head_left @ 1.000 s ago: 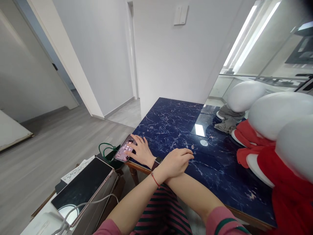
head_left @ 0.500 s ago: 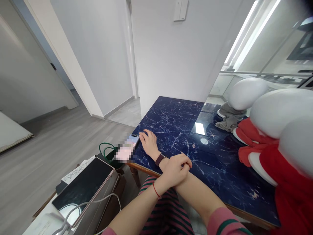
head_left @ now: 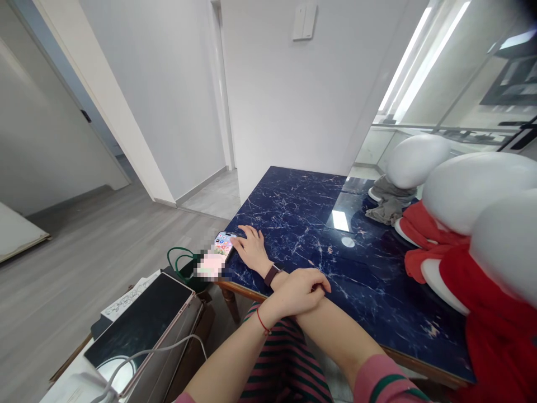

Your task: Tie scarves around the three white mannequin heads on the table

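Observation:
My forearms cross over the front edge of the dark blue marble-patterned table (head_left: 293, 207). My right hand (head_left: 253, 249), with a dark-banded watch (head_left: 272, 273) on its wrist, lies palm down at the table's left edge, fingers spread. Its thumb reaches the lit screen of a smartphone (head_left: 225, 242), where app icons show; I cannot tell whether it presses. Part of the phone is blurred out. Across my right forearm rests my left hand (head_left: 304, 288), its fingers loosely curled and nothing visible in them. A thin red string bracelet (head_left: 262, 322) circles that wrist.
Large white balloons (head_left: 474, 193) stand on the table's right side, with red cloth (head_left: 495, 268) and grey cloth (head_left: 390, 201) under them. At lower left lie a dark-screened tablet (head_left: 142, 313) and a white cable (head_left: 163, 348). A green-handled bag (head_left: 179, 257) sits by the table corner.
The thumb of my right hand has moved left onto the phone, and app icons now show on its screen. My left hand stays on the forearm. The view has shifted slightly.

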### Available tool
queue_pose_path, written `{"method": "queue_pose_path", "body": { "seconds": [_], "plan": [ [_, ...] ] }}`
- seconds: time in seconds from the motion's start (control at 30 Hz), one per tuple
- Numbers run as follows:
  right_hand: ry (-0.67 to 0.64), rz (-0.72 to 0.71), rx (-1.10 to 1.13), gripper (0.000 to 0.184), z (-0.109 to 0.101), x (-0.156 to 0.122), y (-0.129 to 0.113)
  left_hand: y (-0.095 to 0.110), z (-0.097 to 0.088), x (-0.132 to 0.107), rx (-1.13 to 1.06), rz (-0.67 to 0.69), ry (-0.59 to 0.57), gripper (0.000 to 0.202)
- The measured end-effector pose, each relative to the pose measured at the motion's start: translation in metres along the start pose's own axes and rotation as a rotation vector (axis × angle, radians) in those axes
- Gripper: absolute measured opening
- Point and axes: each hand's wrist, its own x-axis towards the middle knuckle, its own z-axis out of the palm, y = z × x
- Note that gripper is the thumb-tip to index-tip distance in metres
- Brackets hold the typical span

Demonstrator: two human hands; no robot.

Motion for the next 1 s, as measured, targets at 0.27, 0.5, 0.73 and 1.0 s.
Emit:
{"method": "queue_pose_path", "body": {
  "seconds": [0.27, 0.5, 0.73, 1.0],
  "plan": [
    [0.161, -0.073, 0.227, 0.04, -0.008, -0.001, -0.004, 0.002, 0.002, 0.001, 0.028, -0.015, -0.016, 0.027],
    [-0.115, -0.354, 0.051, 0.034, -0.004, -0.003, -0.019, -0.002, 0.0, -0.003, 0.07, -0.055, 0.01, 0.027],
    [-0.187, -0.324, -0.011, 0.038, -0.001, -0.006, -0.02, 0.002, 0.0, -0.008, 0.09, -0.049, 0.036, 0.026],
    [-0.062, -0.223, 0.12, 0.04, 0.002, -0.004, -0.015, 0.003, 0.001, -0.012, 0.085, -0.035, 0.04, 0.024]
  ]
}}
